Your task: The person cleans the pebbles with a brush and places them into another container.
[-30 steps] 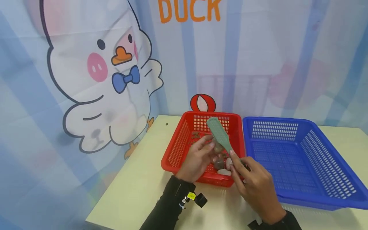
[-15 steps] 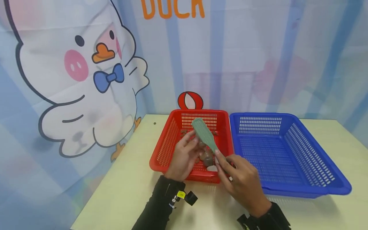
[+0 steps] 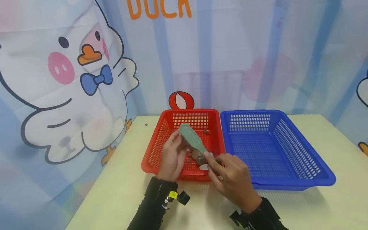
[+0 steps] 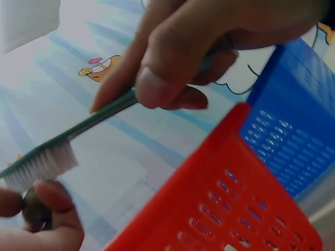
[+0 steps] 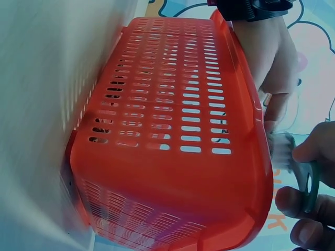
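The slim brush (image 3: 191, 135), dull green with a long flat head and a dense patch of pale bristles (image 4: 46, 163), slants above the red basket (image 3: 188, 175), its handle gripped in the curled fingers of the right hand (image 3: 233, 180). Beneath the bristles, the left hand (image 3: 171, 159) pinches a small, dark, smooth-looking stone (image 4: 35, 209) between thumb and fingers; whether bristles and stone touch is unclear.

The orange word "DUCK" (image 3: 157, 11) stands on the printed backdrop (image 3: 224, 48), above and left of the red basket (image 3: 153, 145), its top cut off in the head view. In front of that basket, a yellow tag (image 3: 173, 194) on the left wrist bears marks too small to read.
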Demonstrator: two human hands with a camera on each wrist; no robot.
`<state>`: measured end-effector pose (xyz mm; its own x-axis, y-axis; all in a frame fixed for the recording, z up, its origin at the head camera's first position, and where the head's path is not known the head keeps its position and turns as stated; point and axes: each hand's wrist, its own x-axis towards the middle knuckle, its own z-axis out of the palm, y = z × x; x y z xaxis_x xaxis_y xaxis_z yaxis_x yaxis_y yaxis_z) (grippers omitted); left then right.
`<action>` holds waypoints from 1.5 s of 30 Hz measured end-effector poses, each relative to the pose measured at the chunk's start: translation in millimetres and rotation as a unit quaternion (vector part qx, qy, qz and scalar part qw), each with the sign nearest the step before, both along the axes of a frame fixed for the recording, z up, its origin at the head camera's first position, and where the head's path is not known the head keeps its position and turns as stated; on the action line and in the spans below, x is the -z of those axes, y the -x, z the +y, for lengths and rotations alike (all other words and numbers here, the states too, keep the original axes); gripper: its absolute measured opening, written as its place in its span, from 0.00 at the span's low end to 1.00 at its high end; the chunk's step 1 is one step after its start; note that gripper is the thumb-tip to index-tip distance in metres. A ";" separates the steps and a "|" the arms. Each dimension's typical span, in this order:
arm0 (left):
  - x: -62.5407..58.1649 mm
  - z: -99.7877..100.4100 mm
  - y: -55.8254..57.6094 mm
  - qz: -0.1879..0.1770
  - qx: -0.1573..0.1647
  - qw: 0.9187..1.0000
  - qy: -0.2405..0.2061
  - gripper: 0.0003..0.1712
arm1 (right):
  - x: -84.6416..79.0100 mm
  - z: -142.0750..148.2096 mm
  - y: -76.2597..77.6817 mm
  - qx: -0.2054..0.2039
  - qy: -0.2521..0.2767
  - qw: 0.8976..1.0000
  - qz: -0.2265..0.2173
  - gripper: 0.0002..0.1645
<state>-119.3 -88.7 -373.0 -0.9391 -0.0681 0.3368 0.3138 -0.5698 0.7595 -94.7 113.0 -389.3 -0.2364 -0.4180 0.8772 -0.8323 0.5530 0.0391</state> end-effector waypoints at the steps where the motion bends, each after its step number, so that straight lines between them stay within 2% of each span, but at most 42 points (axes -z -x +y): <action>1: -0.1 -0.2 -0.5 0.005 0.009 1.000 0.017 0.21 | -0.3 -0.3 0.7 -0.001 0.002 1.000 0.000 0.23; 5: 0.2 -1.1 -2.3 0.024 0.048 0.995 0.086 0.23 | -1.7 -1.1 3.1 -0.001 0.015 1.000 0.003 0.22; 8: -0.3 -1.9 -3.7 0.027 0.057 0.993 0.103 0.24 | -2.6 -1.8 4.2 0.004 0.016 1.000 0.002 0.21; 10: -1.5 -2.9 -4.1 0.021 0.042 0.995 0.086 0.24 | -3.2 -2.9 5.1 0.006 0.012 1.000 0.002 0.21; 14: -4.8 -7.0 -4.0 0.012 -0.016 1.000 0.003 0.22 | -4.3 -6.3 7.0 0.000 0.005 1.000 0.008 0.21; 17: -5.8 -10.8 -5.3 0.007 -0.030 0.999 -0.025 0.22 | -4.2 -8.9 8.2 -0.007 0.000 1.000 0.017 0.22; 19: -5.2 -12.4 -6.1 0.001 -0.023 1.000 -0.004 0.22 | -3.8 -10.0 8.9 -0.008 -0.001 1.000 0.022 0.22; 21: -4.5 -13.3 -7.2 0.006 -0.002 0.999 0.035 0.22 | -3.7 -10.5 9.6 -0.006 -0.001 1.000 0.024 0.22; 24: -3.8 -12.0 -8.6 0.016 0.030 0.994 0.104 0.24 | -4.4 -9.8 9.9 -0.001 0.004 1.000 0.017 0.22; 27: -2.6 -6.2 -7.6 0.026 0.057 0.989 0.136 0.26 | -4.1 -5.0 8.7 0.011 0.009 1.000 0.006 0.23; 30: -0.2 7.2 -0.7 0.020 0.060 0.992 0.106 0.24 | -2.0 7.3 5.1 0.034 0.014 0.999 -0.002 0.22; 34: 2.3 25.0 11.3 0.015 0.026 0.999 0.016 0.21 | -0.3 22.3 5.5 0.036 0.026 0.999 0.020 0.20; 37: 4.7 39.8 19.8 0.014 0.020 1.000 -0.019 0.21 | 0.1 33.6 7.6 0.028 0.030 0.998 0.044 0.21; 40: 9.3 51.8 25.2 0.019 0.046 0.999 -0.006 0.21 | 2.5 43.6 9.4 0.030 0.031 0.997 0.056 0.21; 45: 15.9 59.9 25.3 0.036 0.126 0.988 0.078 0.26 | 9.8 51.0 12.3 0.049 0.040 0.996 0.059 0.23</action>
